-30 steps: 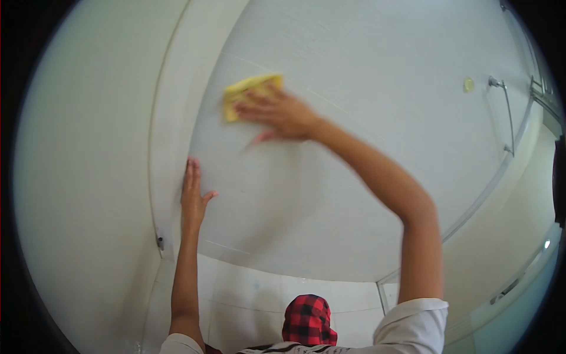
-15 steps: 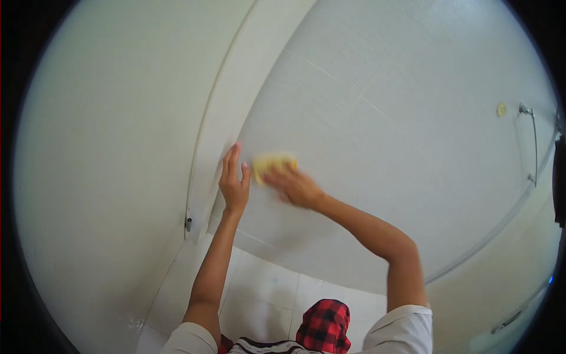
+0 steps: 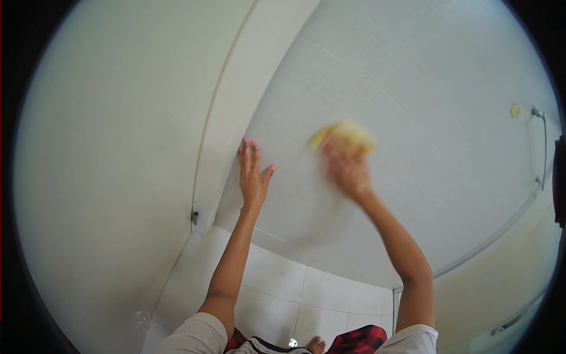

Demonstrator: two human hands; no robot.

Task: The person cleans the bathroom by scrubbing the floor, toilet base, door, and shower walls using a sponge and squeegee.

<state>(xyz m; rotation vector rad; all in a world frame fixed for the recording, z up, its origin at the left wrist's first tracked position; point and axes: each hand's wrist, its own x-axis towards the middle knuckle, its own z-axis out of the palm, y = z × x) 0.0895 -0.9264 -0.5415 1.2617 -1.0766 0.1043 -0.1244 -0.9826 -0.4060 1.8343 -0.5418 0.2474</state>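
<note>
A yellow cloth (image 3: 355, 134), smeared by motion, lies against the large pale glass panel (image 3: 413, 194). My right hand (image 3: 349, 171) presses it there with the fingers over its lower part, so they are blurred and partly covered. To the left, my left hand (image 3: 253, 180) rests with fingers stretched and thumb apart, holding nothing. Its fingertips touch the panel close to the white upright frame (image 3: 227, 124).
A metal handle (image 3: 543, 150) and a small round yellowish spot (image 3: 515, 110) are on the panel's right side. Low on the frame sits a small metal fitting (image 3: 195, 216). Below is a white tiled floor (image 3: 277, 277), with a bare foot (image 3: 316, 345) on it.
My right hand has swept the yellow cloth right and slightly up, away from my left hand. My left hand has shifted a little right in view, its thumb now spread wider.
</note>
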